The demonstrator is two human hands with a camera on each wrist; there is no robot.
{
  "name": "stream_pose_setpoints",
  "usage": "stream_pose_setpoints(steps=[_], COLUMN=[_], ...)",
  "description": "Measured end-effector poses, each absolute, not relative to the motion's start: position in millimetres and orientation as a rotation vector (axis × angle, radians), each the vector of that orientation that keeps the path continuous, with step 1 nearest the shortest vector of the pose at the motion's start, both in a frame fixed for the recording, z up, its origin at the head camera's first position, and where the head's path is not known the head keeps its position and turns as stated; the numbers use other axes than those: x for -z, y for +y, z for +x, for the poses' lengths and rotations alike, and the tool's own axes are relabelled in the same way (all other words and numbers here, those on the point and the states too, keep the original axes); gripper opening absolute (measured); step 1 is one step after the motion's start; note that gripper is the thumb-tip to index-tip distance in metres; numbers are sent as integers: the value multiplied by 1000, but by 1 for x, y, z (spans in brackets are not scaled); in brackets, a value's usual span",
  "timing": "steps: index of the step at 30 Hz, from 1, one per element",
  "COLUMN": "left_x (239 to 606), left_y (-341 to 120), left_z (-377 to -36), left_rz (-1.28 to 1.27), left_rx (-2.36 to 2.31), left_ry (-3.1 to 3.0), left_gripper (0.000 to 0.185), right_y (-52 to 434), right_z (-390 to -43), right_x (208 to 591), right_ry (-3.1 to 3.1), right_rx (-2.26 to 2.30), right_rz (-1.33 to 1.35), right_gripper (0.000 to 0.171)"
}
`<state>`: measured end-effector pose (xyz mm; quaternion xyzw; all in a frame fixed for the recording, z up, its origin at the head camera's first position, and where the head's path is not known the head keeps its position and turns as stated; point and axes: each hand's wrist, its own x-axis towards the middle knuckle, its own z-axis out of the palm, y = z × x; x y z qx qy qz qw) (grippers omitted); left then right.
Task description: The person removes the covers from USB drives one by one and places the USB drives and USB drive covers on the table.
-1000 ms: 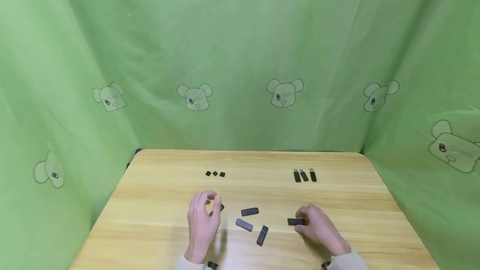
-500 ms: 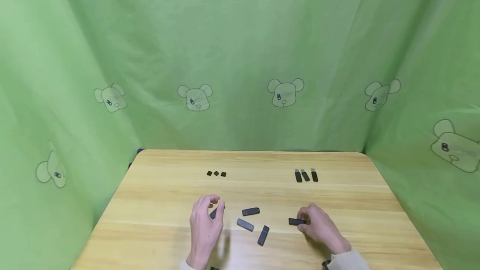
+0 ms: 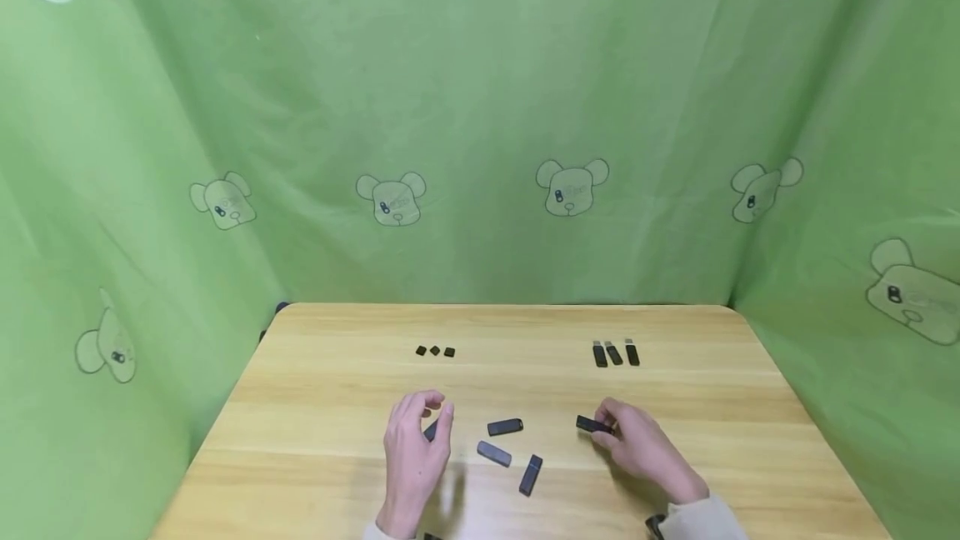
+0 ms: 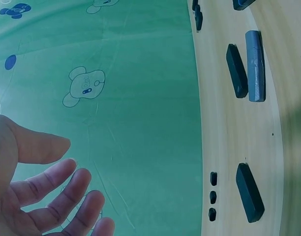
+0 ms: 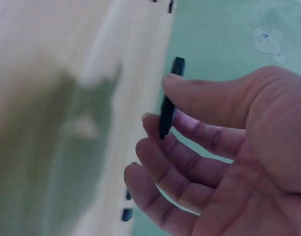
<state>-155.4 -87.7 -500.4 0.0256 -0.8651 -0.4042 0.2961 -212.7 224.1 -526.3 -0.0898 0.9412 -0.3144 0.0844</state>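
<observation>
My right hand [image 3: 613, 430] pinches a black USB stick [image 3: 592, 424] between thumb and fingers, just above the wooden table [image 3: 337, 407]. In the right wrist view the stick [image 5: 168, 109] stands on end between the thumb and fingertips [image 5: 155, 123]. My left hand [image 3: 411, 440] hovers with loosely curled fingers over another black stick [image 3: 431, 431] and holds nothing. The left wrist view shows relaxed fingers [image 4: 57, 196] well apart from that stick [image 4: 250, 192], which lies on the table.
Three more sticks [image 3: 505, 427] [image 3: 493, 453] [image 3: 530, 474] lie loose between my hands. Farther back are a row of three small black caps [image 3: 435, 351] and a row of three uncapped sticks [image 3: 615, 353]. Green cloth [image 3: 480, 148] walls in the table.
My right hand has lifted its stick off the table and moved it slightly away from me. The left hand has barely shifted.
</observation>
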Motion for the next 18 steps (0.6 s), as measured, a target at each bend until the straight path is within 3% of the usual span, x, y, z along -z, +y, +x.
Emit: stream_pose_setpoints(steps=[10,18], left_x=[498,496], left_y=[-86,-83], left_z=[-160,-160], left_rz=[30,-4], left_rx=[1093,1125], left_ry=[-2271,-2253], left_gripper=[13,12], right_y=[208,197], right_z=[-216,-209], right_x=[485,461], right_ry=[2837,2852], right_rx=[1262,1384], right_rz=[-481,-430], right_gripper=[14,17])
